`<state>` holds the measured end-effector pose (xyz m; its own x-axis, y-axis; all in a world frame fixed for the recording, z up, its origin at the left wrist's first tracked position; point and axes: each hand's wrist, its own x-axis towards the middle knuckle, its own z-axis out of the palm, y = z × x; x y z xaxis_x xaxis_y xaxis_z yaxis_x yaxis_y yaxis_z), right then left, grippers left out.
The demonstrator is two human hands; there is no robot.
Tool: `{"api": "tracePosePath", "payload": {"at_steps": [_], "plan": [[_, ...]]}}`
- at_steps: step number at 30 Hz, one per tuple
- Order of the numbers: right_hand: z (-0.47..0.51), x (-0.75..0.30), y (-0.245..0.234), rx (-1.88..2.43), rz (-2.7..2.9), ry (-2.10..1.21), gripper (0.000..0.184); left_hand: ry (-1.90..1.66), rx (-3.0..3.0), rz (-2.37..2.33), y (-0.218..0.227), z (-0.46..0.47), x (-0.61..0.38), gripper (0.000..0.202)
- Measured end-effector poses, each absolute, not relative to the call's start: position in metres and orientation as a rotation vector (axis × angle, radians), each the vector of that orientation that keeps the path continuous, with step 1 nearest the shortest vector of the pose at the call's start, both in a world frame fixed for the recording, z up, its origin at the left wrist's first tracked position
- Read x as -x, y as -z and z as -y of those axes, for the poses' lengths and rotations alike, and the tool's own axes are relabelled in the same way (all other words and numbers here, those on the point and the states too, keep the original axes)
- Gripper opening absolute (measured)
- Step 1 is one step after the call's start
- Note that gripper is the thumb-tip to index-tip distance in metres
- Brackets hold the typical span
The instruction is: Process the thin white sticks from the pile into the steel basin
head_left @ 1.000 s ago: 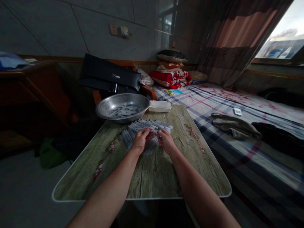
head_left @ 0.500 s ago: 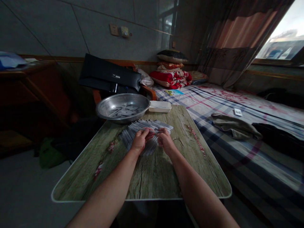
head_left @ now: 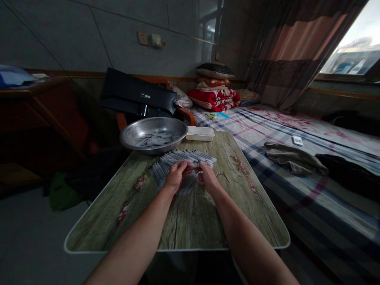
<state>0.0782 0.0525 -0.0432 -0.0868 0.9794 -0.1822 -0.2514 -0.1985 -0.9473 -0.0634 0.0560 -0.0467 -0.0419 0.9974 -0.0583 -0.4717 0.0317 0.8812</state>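
A fanned pile of slim grey sticks (head_left: 172, 157), perhaps in clear sleeves, is spread over the wood-patterned table (head_left: 202, 221). My left hand (head_left: 177, 174) is just above the pile, its thumb and fingers pinched on one slim grey stick. The fingers of my right hand (head_left: 207, 177) are closed at the stick's other end, close to the left fingertips. Most of that stick is hidden by the fingers, and its exact kind is too small to tell. Beyond the pile, a metal basin (head_left: 130, 136) holds more thin grey and dark pieces.
A shallow white tray (head_left: 200, 137) stands beside the basin at the table's far edge. Behind the basin a black monitor (head_left: 130, 93) leans on a wooden chair. On the right is a bed (head_left: 252, 134) with folded red bedding (head_left: 212, 99) and clothing (head_left: 292, 158).
My right hand has shifted slightly, its fingers turning at the stick's end. The left hand, pile, basin and tray look the same.
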Motion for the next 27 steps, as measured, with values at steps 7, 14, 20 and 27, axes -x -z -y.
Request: {"api": "tracePosePath", "payload": {"at_steps": [7,14,20,27], "plan": [[-0.0522,-0.0784,0.0407,1.062,0.882,-1.58,0.027,-1.41,-0.805,-0.905,0.0468,-0.0558,0.0643,0.04],[-0.0518,-0.0786,0.0415,1.123,0.856,-1.623,0.041,-1.416,-0.815,-0.903,0.0452,-0.0546,0.0646,0.043],[-0.0517,-0.0795,0.0391,1.002,0.795,-1.633,0.033,-1.416,-0.806,-0.909,0.0436,-0.0546,0.0653,0.04],[-0.0524,-0.0798,0.0446,1.112,0.857,-1.663,0.046,-1.411,-0.81,-0.903,0.0447,-0.054,0.0648,0.042]]}}
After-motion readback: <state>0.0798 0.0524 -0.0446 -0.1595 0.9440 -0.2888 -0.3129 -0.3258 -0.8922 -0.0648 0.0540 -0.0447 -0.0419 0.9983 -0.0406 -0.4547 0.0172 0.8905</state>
